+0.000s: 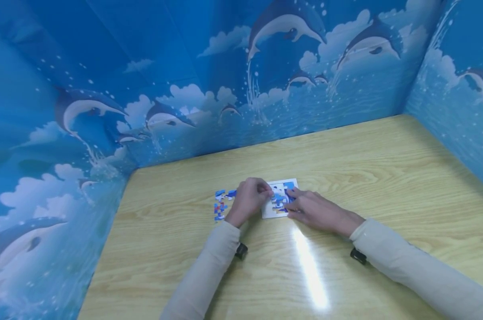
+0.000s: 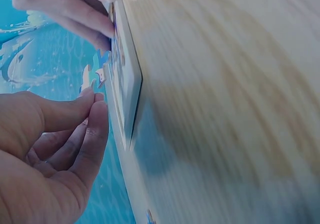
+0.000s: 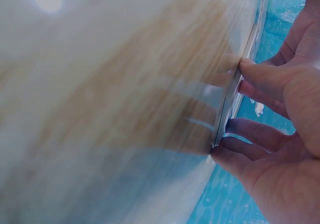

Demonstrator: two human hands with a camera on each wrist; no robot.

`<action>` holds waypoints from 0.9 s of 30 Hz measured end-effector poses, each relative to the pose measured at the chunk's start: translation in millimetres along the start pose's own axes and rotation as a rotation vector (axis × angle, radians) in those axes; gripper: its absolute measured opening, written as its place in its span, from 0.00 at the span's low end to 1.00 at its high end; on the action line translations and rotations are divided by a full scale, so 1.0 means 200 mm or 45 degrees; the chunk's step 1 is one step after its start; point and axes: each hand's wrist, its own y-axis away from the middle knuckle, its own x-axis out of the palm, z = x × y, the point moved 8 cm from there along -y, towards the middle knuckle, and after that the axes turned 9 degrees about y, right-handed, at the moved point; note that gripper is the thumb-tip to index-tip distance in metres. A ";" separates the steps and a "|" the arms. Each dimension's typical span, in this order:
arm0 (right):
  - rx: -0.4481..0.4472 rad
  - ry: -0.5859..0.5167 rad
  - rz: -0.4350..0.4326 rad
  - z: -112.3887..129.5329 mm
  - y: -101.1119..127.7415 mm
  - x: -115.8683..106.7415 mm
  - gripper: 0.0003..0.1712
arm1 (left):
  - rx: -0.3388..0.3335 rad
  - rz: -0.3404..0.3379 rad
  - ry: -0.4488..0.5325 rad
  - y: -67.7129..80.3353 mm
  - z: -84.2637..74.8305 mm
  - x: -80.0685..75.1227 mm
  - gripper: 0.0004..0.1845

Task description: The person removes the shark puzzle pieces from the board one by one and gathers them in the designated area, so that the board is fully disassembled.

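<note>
- Table [image 1: 265, 275] under the hands.
- Left hand [image 1: 249, 199] pinches piece [image 2: 86, 78]; loose grip could drop it.
- Right hand [image 1: 315, 210], spread, touches tray [image 1: 268, 210]; pushing could shift it.

Right-hand fingers [image 1: 299, 204] hide part of the puzzle tray [image 1: 267, 210].

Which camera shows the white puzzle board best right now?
The head view: it looks down on the white puzzle board, showing its face and the pieces in it, though the left hand and right hand partly cover it. The left wrist view shows it nearly edge-on; the right wrist view, only a thin edge.
</note>
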 end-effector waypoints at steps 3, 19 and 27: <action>0.004 -0.008 0.003 0.00 0.00 0.00 0.18 | 0.004 -0.007 -0.004 0.00 0.02 -0.03 0.02; 0.014 -0.016 0.013 0.00 0.00 0.00 0.18 | 0.003 -0.092 -0.066 0.06 0.11 -0.17 0.03; 0.011 -0.014 0.005 0.00 0.00 0.00 0.18 | -0.031 -0.117 -0.051 0.09 0.18 -0.24 0.03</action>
